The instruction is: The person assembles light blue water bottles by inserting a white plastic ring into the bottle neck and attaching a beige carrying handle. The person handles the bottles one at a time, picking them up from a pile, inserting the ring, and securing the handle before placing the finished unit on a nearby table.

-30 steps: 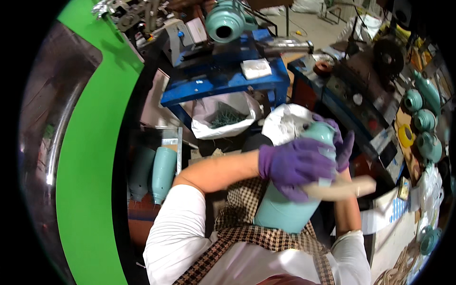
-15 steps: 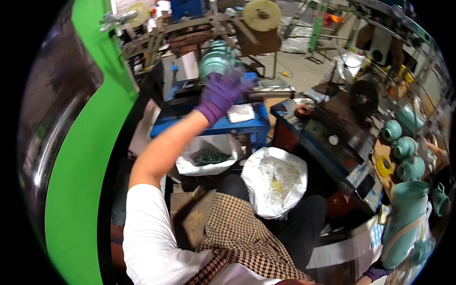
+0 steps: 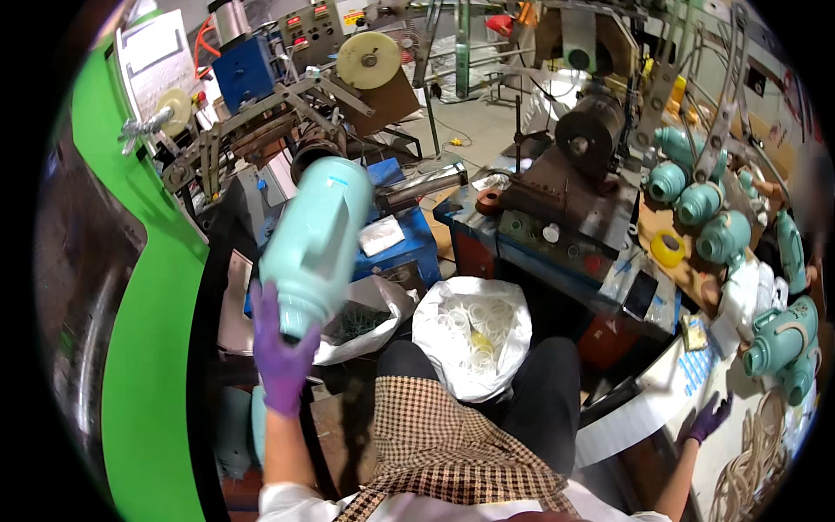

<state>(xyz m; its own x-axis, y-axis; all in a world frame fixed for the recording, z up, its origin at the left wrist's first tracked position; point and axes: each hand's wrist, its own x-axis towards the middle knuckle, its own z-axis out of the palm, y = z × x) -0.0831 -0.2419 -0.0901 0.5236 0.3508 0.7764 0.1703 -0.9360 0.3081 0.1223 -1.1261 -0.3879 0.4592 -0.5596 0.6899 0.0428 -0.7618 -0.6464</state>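
A pale teal vacuum-jug body [image 3: 320, 235] with a side handle hangs tilted over the blue bench at left. Its neck points down toward me, and motion blurs it. My left hand [image 3: 285, 357], in a purple glove, grips it at the neck, thumb on one side and fingers on the other. Far to the right my right hand [image 3: 709, 420], also gloved in purple, is open with its fingers apart. It is over the white worktop beside a sheet with blue print [image 3: 696, 370]. A teal jug [image 3: 780, 341] lies beyond that hand, not touching it.
Between my knees stands a white sack of clear rings [image 3: 474, 309]; a sack of dark green pieces [image 3: 357, 322] is left of it. A dark-topped machine bench [image 3: 557, 209] is ahead. Several teal jugs and yellow tape [image 3: 667, 248] lie at right. A green machine panel [image 3: 143, 339] rises at left.
My left hand has come back from the machine and now holds a jug. My right hand, beside a teal jug before, is now apart and open. The view has swung right.
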